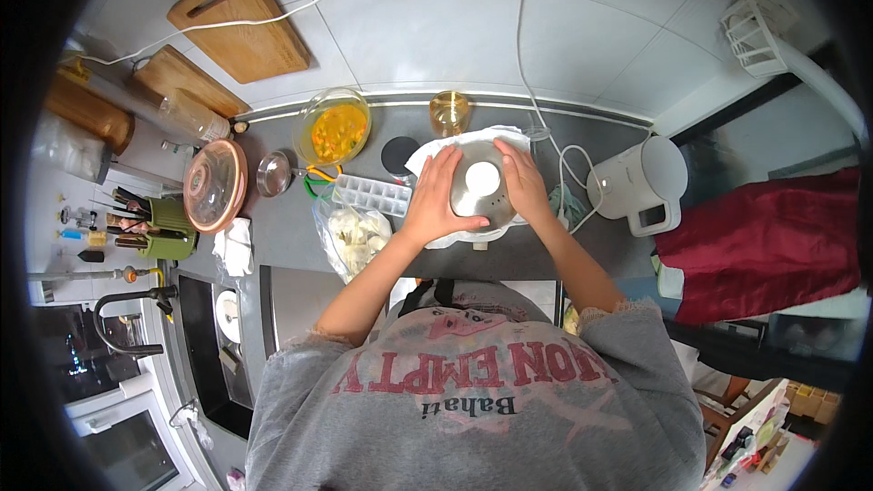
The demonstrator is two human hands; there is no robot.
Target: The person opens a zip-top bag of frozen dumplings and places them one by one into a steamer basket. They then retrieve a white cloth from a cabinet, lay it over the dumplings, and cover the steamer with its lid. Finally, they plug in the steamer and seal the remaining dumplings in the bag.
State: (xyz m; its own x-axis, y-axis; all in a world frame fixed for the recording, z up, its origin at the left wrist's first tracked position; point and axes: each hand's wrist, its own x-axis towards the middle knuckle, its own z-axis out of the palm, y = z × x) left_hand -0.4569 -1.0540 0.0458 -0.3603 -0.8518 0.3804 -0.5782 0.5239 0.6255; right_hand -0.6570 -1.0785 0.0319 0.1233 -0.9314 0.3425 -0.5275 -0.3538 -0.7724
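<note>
A round metal lid point(474, 215) with a white knob point(483, 179) lies in front of me on the counter, over a white cloth or paper point(436, 150) that sticks out around its edge. My left hand point(431, 196) is spread along its left side, the thumb across the near rim. Along the right side lies my right hand point(524, 181), fingers pointing to the far edge. Both palms press against the lid. What is beneath it is mostly hidden. Left of my left hand are an ice cube tray point(372, 196) and a plastic bag of pale pieces point(354, 235).
Behind stand a glass bowl of orange-yellow food point(337, 131) and an amber glass jar point(449, 114). A white electric kettle point(631, 181) and looping white cord point(522, 48) are at right. To the left are a lidded pink bowl point(215, 184), a small glass bowl point(274, 173) and a sink point(211, 354).
</note>
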